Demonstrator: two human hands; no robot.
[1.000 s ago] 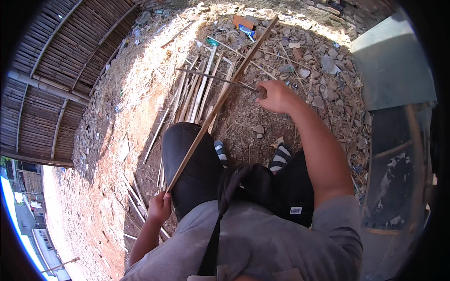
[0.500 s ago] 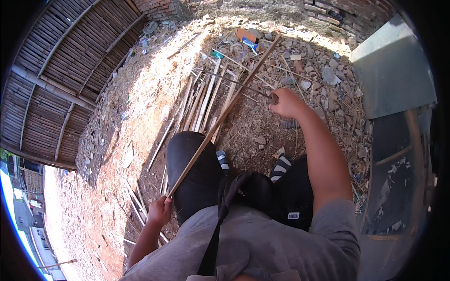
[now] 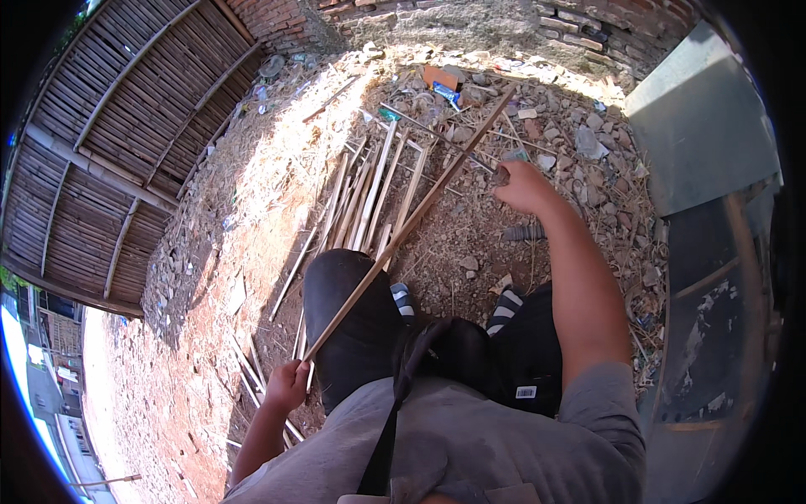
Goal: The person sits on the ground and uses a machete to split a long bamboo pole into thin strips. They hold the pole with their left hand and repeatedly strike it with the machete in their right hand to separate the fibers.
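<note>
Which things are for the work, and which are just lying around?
For the work: long wooden strip in the left hand; thin dark tool in the right hand; perhaps the pale strips.

Just lying about, it seems: blue wrapper, green scrap, loose stone.

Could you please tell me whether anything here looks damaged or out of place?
Yes: the dark panel at the right has pale, ragged patches, so its surface looks worn. A blue wrapper also lies among the rubble at the far side, looking like stray litter.
</note>
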